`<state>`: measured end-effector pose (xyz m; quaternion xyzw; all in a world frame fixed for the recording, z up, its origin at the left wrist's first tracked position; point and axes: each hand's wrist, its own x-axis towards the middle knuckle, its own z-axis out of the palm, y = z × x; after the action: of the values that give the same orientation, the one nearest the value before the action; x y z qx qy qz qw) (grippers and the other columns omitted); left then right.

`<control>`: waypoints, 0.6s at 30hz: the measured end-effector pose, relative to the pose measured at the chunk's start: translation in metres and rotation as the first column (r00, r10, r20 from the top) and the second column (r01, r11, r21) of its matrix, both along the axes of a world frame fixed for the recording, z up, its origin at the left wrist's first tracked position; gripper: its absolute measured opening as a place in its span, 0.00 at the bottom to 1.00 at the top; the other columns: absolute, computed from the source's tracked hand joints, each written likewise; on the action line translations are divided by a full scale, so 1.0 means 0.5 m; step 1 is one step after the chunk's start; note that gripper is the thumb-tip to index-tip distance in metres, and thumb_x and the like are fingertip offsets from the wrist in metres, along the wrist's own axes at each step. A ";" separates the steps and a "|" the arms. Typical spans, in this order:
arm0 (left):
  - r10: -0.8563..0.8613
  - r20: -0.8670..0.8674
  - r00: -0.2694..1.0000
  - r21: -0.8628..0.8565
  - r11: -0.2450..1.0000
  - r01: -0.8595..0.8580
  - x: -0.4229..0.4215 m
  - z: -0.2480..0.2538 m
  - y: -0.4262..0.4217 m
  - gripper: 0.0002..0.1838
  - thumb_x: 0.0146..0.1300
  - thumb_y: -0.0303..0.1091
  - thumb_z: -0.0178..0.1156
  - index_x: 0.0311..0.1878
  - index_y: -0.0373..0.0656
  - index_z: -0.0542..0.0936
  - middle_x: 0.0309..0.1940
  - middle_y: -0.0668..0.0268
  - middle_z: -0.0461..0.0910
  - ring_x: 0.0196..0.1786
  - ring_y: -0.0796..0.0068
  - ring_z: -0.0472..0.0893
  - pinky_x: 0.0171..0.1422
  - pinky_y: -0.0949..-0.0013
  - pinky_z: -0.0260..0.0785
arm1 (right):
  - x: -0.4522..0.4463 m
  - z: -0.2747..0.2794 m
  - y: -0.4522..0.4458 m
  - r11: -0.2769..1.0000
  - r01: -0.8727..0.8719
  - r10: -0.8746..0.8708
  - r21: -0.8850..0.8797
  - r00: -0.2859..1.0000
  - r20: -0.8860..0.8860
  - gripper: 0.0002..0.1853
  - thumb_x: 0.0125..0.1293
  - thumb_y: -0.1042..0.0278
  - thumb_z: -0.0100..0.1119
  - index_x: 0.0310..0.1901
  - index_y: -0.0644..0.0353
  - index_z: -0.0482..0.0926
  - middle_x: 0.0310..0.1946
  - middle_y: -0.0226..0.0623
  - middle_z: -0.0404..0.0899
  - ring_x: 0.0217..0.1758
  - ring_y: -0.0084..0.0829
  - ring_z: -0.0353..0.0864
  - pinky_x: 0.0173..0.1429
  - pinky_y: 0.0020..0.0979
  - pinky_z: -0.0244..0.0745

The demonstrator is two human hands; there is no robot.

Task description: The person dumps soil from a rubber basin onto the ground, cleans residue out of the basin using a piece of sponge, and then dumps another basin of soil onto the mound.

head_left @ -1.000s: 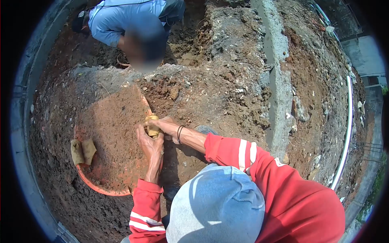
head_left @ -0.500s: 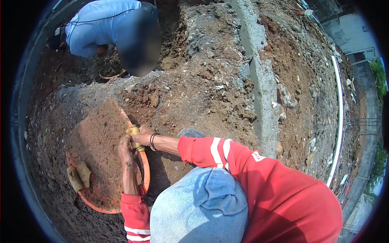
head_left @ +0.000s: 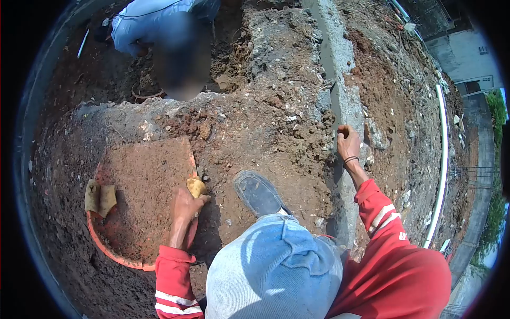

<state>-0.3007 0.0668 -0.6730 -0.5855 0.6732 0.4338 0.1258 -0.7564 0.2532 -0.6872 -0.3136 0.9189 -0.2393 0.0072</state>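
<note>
The left hand [head_left: 185, 208] pinches a tan cloth wrap [head_left: 196, 186] at the orange pan's [head_left: 118, 258] right side, left of centre; a loose fold could slip. The right hand [head_left: 348, 142] curls near rough grey concrete [head_left: 350, 105], right of centre; any hold cannot be told. Crumbly soil [head_left: 146, 196] coats the curved pan.

The dirt-caked orange pan [head_left: 121, 260] lies open side up, tan wraps [head_left: 196, 186] on opposite edges.
</note>
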 end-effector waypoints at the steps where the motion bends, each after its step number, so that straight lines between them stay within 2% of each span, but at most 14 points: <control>1: 0.004 -0.035 0.999 -0.043 0.999 -0.005 0.012 -0.016 0.000 0.33 0.37 0.42 0.77 0.48 0.36 0.79 0.37 0.54 0.84 0.41 0.57 0.84 0.48 0.59 0.73 | -0.057 -0.002 0.052 0.988 0.039 -0.026 0.152 0.996 -0.088 0.15 0.56 0.78 0.49 0.45 0.64 0.80 0.38 0.50 0.82 0.42 0.47 0.82 0.51 0.42 0.75; 2: 0.004 -0.043 0.999 -0.050 0.999 -0.006 0.028 -0.020 -0.005 0.33 0.37 0.42 0.77 0.48 0.36 0.79 0.37 0.54 0.84 0.41 0.57 0.84 0.48 0.59 0.73 | -0.110 -0.004 0.087 0.954 0.087 -0.035 0.287 0.983 -0.181 0.17 0.55 0.79 0.48 0.47 0.63 0.79 0.43 0.52 0.81 0.47 0.50 0.80 0.55 0.44 0.73; 4: -0.103 -0.102 0.989 -0.067 0.993 0.096 0.054 -0.017 -0.011 0.33 0.38 0.42 0.77 0.49 0.36 0.78 0.36 0.58 0.84 0.38 0.64 0.84 0.43 0.63 0.74 | -0.199 -0.039 0.170 0.947 0.032 0.036 0.319 0.978 -0.206 0.20 0.55 0.79 0.49 0.52 0.61 0.76 0.50 0.52 0.77 0.54 0.50 0.76 0.60 0.44 0.70; 5: -0.080 -0.003 0.997 0.151 0.985 0.080 0.053 0.031 -0.021 0.30 0.41 0.37 0.74 0.49 0.35 0.77 0.37 0.60 0.84 0.35 0.71 0.83 0.39 0.69 0.73 | -0.227 -0.045 0.193 0.948 0.043 0.044 0.316 0.964 -0.263 0.21 0.55 0.78 0.50 0.53 0.60 0.76 0.52 0.52 0.75 0.57 0.51 0.73 0.63 0.43 0.68; 6: -0.074 -0.005 0.997 0.149 0.986 0.074 0.065 0.068 -0.024 0.30 0.41 0.37 0.74 0.49 0.35 0.77 0.37 0.60 0.84 0.35 0.71 0.83 0.39 0.69 0.73 | -0.231 -0.025 0.191 0.939 0.118 -0.031 0.324 0.965 -0.262 0.23 0.55 0.78 0.50 0.55 0.59 0.75 0.53 0.52 0.74 0.58 0.52 0.71 0.64 0.43 0.67; 8: 0.196 -0.287 0.938 0.442 0.895 -0.052 0.111 0.127 -0.009 0.26 0.44 0.31 0.71 0.48 0.34 0.77 0.37 0.62 0.84 0.34 0.75 0.82 0.36 0.74 0.71 | -0.274 -0.049 0.207 0.950 0.196 -0.090 0.242 0.917 -0.388 0.20 0.57 0.73 0.53 0.54 0.59 0.77 0.50 0.51 0.78 0.55 0.51 0.75 0.61 0.44 0.69; 9: 0.171 -0.251 0.953 0.458 0.888 -0.039 0.147 0.145 -0.004 0.24 0.44 0.28 0.70 0.47 0.33 0.78 0.37 0.62 0.83 0.34 0.74 0.82 0.37 0.73 0.71 | -0.283 -0.044 0.200 0.950 0.194 -0.088 0.244 0.918 -0.387 0.20 0.57 0.73 0.53 0.54 0.59 0.77 0.50 0.51 0.78 0.55 0.51 0.75 0.61 0.44 0.69; 10: 0.147 -0.216 0.965 0.474 0.880 -0.028 0.188 0.161 -0.004 0.22 0.44 0.26 0.68 0.46 0.33 0.78 0.36 0.62 0.83 0.34 0.73 0.81 0.37 0.73 0.72 | -0.292 -0.034 0.186 0.925 0.213 -0.127 0.315 0.954 -0.272 0.18 0.59 0.68 0.54 0.52 0.59 0.79 0.47 0.52 0.80 0.53 0.52 0.78 0.58 0.45 0.71; 11: 0.142 -0.195 0.970 0.486 0.873 -0.030 0.221 0.189 -0.005 0.22 0.43 0.25 0.67 0.46 0.33 0.78 0.38 0.62 0.83 0.35 0.74 0.81 0.37 0.73 0.72 | -0.303 -0.028 0.170 0.896 0.218 -0.170 0.387 0.973 -0.156 0.17 0.61 0.63 0.56 0.50 0.59 0.81 0.45 0.52 0.82 0.50 0.52 0.80 0.55 0.46 0.73; 12: 0.137 -0.174 0.975 0.498 0.867 -0.033 0.252 0.219 -0.006 0.23 0.42 0.25 0.67 0.46 0.33 0.78 0.39 0.62 0.83 0.35 0.74 0.81 0.38 0.72 0.72 | -0.321 -0.039 0.160 0.898 0.212 -0.163 0.386 0.974 -0.156 0.17 0.61 0.63 0.56 0.50 0.59 0.81 0.45 0.52 0.82 0.50 0.52 0.80 0.55 0.46 0.73; 14: -0.002 -0.182 0.983 0.472 0.877 0.089 0.309 0.270 -0.001 0.25 0.38 0.24 0.66 0.46 0.37 0.79 0.36 0.64 0.82 0.35 0.68 0.82 0.41 0.70 0.72 | -0.359 -0.073 0.149 0.817 0.239 -0.157 0.525 0.968 -0.196 0.18 0.63 0.54 0.57 0.45 0.59 0.83 0.40 0.53 0.83 0.46 0.53 0.82 0.50 0.48 0.76; 15: 0.007 -0.182 0.983 0.470 0.879 0.081 0.340 0.282 0.005 0.25 0.38 0.24 0.66 0.46 0.37 0.79 0.36 0.64 0.82 0.35 0.68 0.82 0.41 0.70 0.72 | -0.354 -0.061 0.134 0.794 0.275 -0.210 0.543 0.961 -0.180 0.18 0.64 0.53 0.57 0.45 0.58 0.84 0.41 0.55 0.82 0.46 0.54 0.82 0.49 0.48 0.76; 17: -0.385 -0.118 0.915 0.210 0.891 0.402 0.399 0.302 0.031 0.27 0.35 0.28 0.68 0.46 0.41 0.79 0.38 0.64 0.80 0.40 0.62 0.80 0.47 0.65 0.73 | -0.337 -0.028 0.117 0.785 0.296 -0.228 0.543 0.955 -0.191 0.18 0.64 0.53 0.57 0.44 0.58 0.83 0.40 0.55 0.82 0.46 0.54 0.82 0.48 0.48 0.77; 18: -0.373 -0.116 0.921 0.210 0.897 0.389 0.422 0.314 0.060 0.27 0.35 0.28 0.68 0.46 0.41 0.79 0.38 0.64 0.80 0.40 0.62 0.80 0.47 0.65 0.73 | -0.330 -0.023 0.114 0.772 0.325 -0.253 0.545 0.945 -0.205 0.18 0.64 0.53 0.57 0.44 0.58 0.83 0.39 0.56 0.82 0.45 0.54 0.82 0.48 0.48 0.77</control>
<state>-0.0900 0.0966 -0.5160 -0.4077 0.7243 0.4965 0.2503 -0.9211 0.3101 -0.6986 -0.1654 0.9838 0.0687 0.0088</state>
